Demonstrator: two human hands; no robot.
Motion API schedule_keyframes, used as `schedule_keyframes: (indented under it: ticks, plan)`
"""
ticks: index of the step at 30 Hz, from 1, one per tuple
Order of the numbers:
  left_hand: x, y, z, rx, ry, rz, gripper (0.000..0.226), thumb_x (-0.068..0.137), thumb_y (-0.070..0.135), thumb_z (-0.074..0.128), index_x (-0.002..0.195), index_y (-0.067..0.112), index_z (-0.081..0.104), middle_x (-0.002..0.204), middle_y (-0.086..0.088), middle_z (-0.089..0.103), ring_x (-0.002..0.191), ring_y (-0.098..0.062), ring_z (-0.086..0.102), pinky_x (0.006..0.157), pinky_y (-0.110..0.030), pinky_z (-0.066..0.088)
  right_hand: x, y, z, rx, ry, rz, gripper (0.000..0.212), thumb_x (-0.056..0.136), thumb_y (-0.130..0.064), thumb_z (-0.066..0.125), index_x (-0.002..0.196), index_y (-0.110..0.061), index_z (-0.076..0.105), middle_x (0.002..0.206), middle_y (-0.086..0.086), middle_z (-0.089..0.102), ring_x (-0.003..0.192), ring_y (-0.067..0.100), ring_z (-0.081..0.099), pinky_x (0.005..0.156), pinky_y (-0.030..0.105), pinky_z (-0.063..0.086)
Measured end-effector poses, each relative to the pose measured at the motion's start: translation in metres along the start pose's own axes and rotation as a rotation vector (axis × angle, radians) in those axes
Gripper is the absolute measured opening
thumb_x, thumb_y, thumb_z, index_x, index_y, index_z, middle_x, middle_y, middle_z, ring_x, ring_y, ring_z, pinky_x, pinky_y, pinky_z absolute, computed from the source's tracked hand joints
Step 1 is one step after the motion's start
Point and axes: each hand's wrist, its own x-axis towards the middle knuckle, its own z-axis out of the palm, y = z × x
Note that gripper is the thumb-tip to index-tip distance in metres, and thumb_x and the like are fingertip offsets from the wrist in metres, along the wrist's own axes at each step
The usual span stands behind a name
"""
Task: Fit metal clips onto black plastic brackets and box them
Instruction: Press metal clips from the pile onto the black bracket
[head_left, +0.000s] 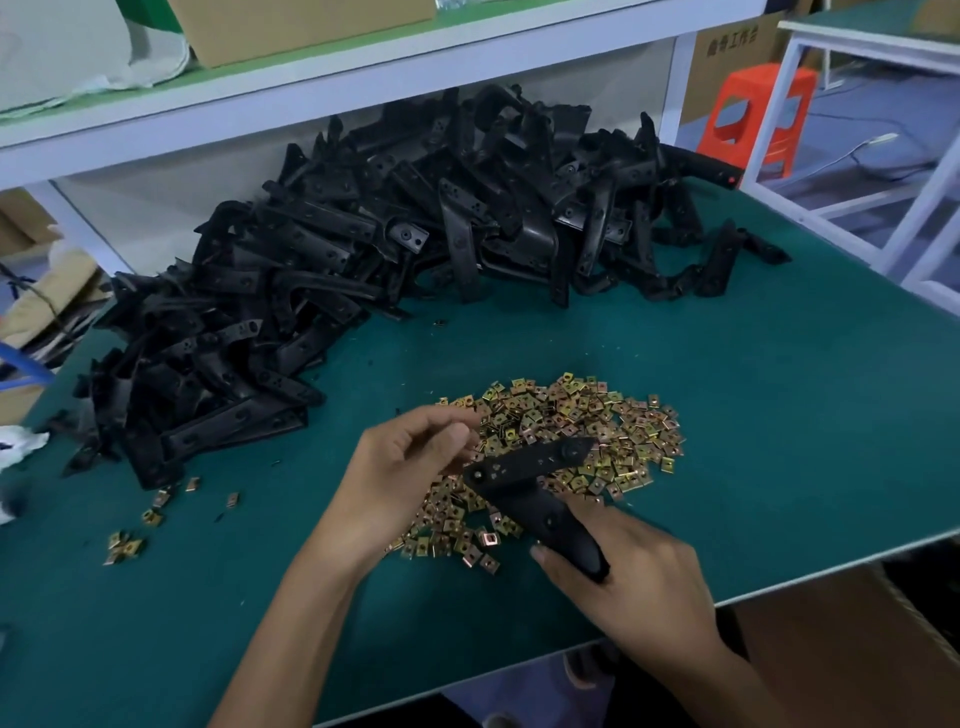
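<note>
Gripping the lower end of a black bracket (524, 491), the right hand (634, 577) has its fingers and thumb wrapped around that end, just above the near edge of the green table (779, 415). The bracket is bent into an angle. The held arm runs its long axis from the right hand up and to the left, to a corner close by the left hand's fingertips. From that corner the second arm points to the right and slightly away from the person, ending in a tapered tip over the pile of clips (582, 415). Its flat face with small holes is turned upward.

The left hand (410, 457) hovers at the bracket's corner with its fingers curled inward and the thumb pressed toward the forefinger. Whether a clip sits between them cannot be told, and contact with the bracket is unclear.

The brass-coloured clips lie spread on the table beneath and beyond both hands. A few stray clips (124, 545) lie well apart to the left. A large heap of black brackets (363, 249) fills the back of the table under a white shelf (311, 98). An open cardboard box (857, 649) stands below the table's right corner.
</note>
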Motion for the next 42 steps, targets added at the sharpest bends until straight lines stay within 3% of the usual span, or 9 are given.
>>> schedule_keyframes:
  ticks: [5,11,14,19,23,32,36,39,42]
  plan:
    - [-0.003,0.002,0.004,-0.068,0.063,-0.042,0.016,0.08,0.033,0.077,0.096,0.034,0.073,0.092,-0.005,0.077,0.086,-0.017,0.072,0.077,-0.022,0.056,0.0,0.001,0.002,-0.008,0.0,-0.01,0.048,0.085,-0.066,0.055,0.118,-0.035,0.069,0.079,-0.013,0.067,0.072,0.013,0.067,0.054,0.027,0.047]
    - [-0.009,0.007,0.002,-0.043,0.0,-0.047,0.03,0.099,0.011,0.061,0.101,0.035,0.078,0.089,0.003,0.07,0.086,-0.005,0.06,0.079,-0.017,0.047,-0.001,0.004,0.008,-0.04,0.037,-0.039,0.05,0.085,-0.067,0.055,0.119,-0.034,0.07,0.078,-0.013,0.065,0.07,0.014,0.067,0.052,0.026,0.047]
    - [-0.011,0.008,0.003,-0.008,-0.061,-0.059,0.028,0.1,0.013,0.06,0.106,0.035,0.077,0.094,0.006,0.069,0.09,-0.004,0.06,0.083,-0.016,0.046,-0.001,0.005,0.009,-0.045,0.04,-0.042,0.05,0.084,-0.067,0.055,0.119,-0.035,0.07,0.078,-0.013,0.065,0.07,0.013,0.067,0.052,0.025,0.046]
    - [-0.012,0.006,0.004,0.056,-0.04,-0.08,0.018,0.096,0.02,0.065,0.1,0.034,0.076,0.095,-0.005,0.071,0.085,-0.011,0.061,0.082,-0.031,0.049,-0.001,0.006,0.008,-0.055,0.033,-0.052,0.049,0.083,-0.066,0.059,0.12,-0.035,0.071,0.079,-0.015,0.065,0.071,0.011,0.066,0.053,0.022,0.043]
    - [-0.012,0.008,0.005,0.076,-0.039,-0.083,0.024,0.096,0.014,0.066,0.095,0.035,0.078,0.093,-0.003,0.074,0.081,-0.007,0.062,0.074,-0.019,0.049,0.0,0.006,0.008,-0.055,0.03,-0.071,0.047,0.082,-0.062,0.064,0.119,-0.035,0.071,0.077,-0.014,0.064,0.069,0.011,0.066,0.053,0.02,0.039]
    - [-0.016,0.005,0.005,0.046,0.007,-0.108,0.025,0.094,0.009,0.068,0.092,0.031,0.08,0.087,0.0,0.077,0.078,-0.011,0.064,0.074,-0.029,0.049,0.001,0.005,0.004,-0.013,-0.034,-0.021,0.049,0.083,-0.064,0.063,0.124,-0.037,0.068,0.078,-0.012,0.065,0.068,0.012,0.066,0.051,0.026,0.042]
    - [-0.015,0.005,0.001,0.112,-0.026,-0.077,0.02,0.093,0.021,0.071,0.098,0.038,0.079,0.09,-0.009,0.075,0.076,-0.016,0.06,0.073,-0.032,0.046,0.002,0.003,0.001,0.035,-0.116,0.017,0.05,0.087,-0.069,0.056,0.13,-0.044,0.062,0.083,-0.013,0.065,0.072,0.011,0.065,0.056,0.03,0.048]
    - [-0.017,0.003,0.002,0.288,-0.058,-0.059,0.034,0.081,0.037,0.081,0.11,0.051,0.07,0.093,0.016,0.072,0.076,0.001,0.062,0.073,-0.019,0.048,0.003,0.003,0.0,0.054,-0.133,0.033,0.05,0.088,-0.071,0.052,0.131,-0.045,0.059,0.087,-0.014,0.066,0.075,0.01,0.065,0.058,0.031,0.049]
    - [-0.021,-0.001,0.015,0.403,0.05,-0.014,0.045,0.079,0.032,0.085,0.113,0.054,0.066,0.099,0.031,0.068,0.088,0.006,0.063,0.083,-0.024,0.049,0.003,0.002,0.001,0.022,-0.114,0.012,0.05,0.088,-0.072,0.048,0.128,-0.044,0.061,0.086,-0.013,0.067,0.073,0.01,0.066,0.055,0.03,0.048]
